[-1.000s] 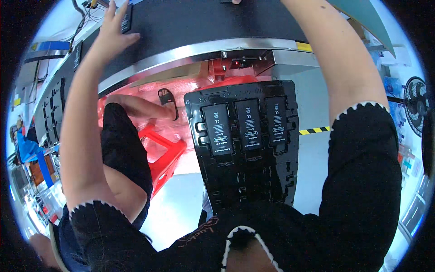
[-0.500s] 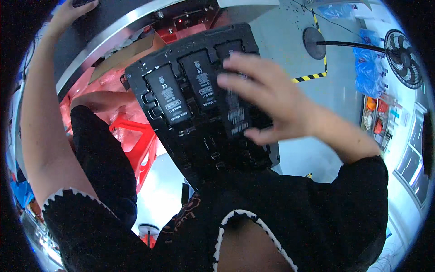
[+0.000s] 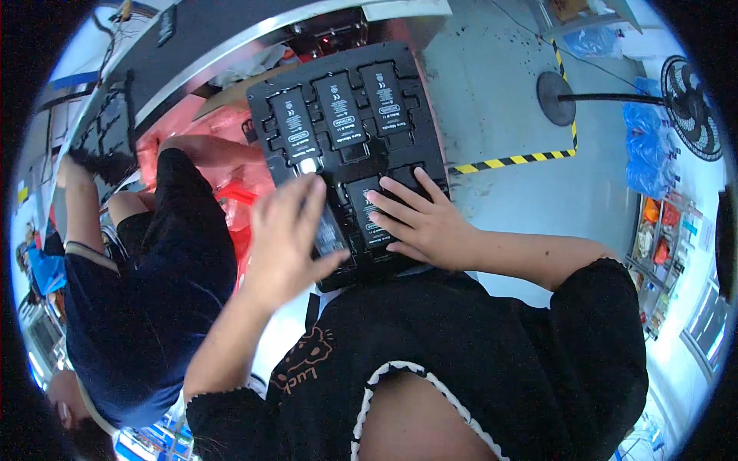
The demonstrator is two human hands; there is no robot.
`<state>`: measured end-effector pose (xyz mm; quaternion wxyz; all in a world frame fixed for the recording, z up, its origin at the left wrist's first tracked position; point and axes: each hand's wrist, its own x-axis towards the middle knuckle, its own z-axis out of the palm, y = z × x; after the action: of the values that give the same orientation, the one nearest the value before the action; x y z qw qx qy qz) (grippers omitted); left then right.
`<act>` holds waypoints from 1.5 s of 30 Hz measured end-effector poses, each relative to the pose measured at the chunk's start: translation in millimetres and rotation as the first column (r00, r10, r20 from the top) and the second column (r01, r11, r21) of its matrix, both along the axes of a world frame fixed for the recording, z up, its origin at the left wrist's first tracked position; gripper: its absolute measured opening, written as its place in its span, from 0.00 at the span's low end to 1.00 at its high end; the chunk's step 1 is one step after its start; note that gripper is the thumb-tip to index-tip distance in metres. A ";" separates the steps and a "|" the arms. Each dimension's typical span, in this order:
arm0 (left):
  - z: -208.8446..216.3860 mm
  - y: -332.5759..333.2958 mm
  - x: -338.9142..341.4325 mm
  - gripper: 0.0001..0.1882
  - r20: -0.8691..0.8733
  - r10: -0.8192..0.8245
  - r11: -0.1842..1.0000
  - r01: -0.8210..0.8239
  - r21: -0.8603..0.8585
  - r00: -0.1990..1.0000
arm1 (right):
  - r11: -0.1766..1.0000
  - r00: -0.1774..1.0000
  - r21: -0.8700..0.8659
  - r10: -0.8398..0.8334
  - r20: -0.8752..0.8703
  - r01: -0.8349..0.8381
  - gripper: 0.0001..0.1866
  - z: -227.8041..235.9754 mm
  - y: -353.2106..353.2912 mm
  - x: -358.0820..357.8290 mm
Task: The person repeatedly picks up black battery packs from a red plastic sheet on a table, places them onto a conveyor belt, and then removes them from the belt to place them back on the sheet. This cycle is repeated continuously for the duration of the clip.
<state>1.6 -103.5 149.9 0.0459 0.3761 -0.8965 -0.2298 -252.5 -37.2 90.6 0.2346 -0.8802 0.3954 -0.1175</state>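
Note:
A black moulded tray [image 3: 423, 154] with battery-shaped pockets lies in front of my body. Flat black phone batteries fill its far row: a left battery [image 3: 294, 127], a middle battery [image 3: 346, 131] and a right battery [image 3: 384, 100]. In the near row, my right hand [image 3: 434, 230] lies open, fingers spread over the right pocket, fingertips reaching a middle battery [image 3: 369, 223]. My left hand [image 3: 280, 246] is blurred over a near-left battery [image 3: 330, 238], thumb apart from the fingers; whether it grips that battery cannot be made out.
To the left sits another person [image 3: 146, 292] in dark clothes, beside a dark workbench [image 3: 200, 31] with a metal edge. Pink plastic wrap [image 3: 246, 177] lies beside the tray. A standing fan [image 3: 688, 107] and yellow-black floor tape [image 3: 515, 161] are at the right.
My left hand has come from the bench at the upper left to the near-left tray pocket. My right hand has left the far-right battery and rests lower on the tray. The other person shows more.

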 end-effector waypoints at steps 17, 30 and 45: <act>-52.0 30.9 22.1 0.44 -0.194 -0.005 0.976 0.047 0.211 0.981 | 0.661 0.947 -0.685 -0.137 0.291 0.306 0.20 22.4 -367.8 72.1; -79.2 35.6 29.7 0.41 -0.175 0.017 0.994 0.003 0.111 0.984 | 0.974 0.828 -0.060 -0.218 -0.516 0.219 0.29 68.1 -465.9 108.0; -68.6 31.6 18.4 0.39 -0.170 0.121 0.984 -0.095 0.151 0.978 | 0.702 0.959 0.695 -0.275 0.063 0.155 0.16 75.1 -161.3 -35.3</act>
<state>20.1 -71.9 81.3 0.1119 0.4045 -0.8483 -0.3228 -287.8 -198.5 165.7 0.5580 -0.6666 0.4904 -0.0615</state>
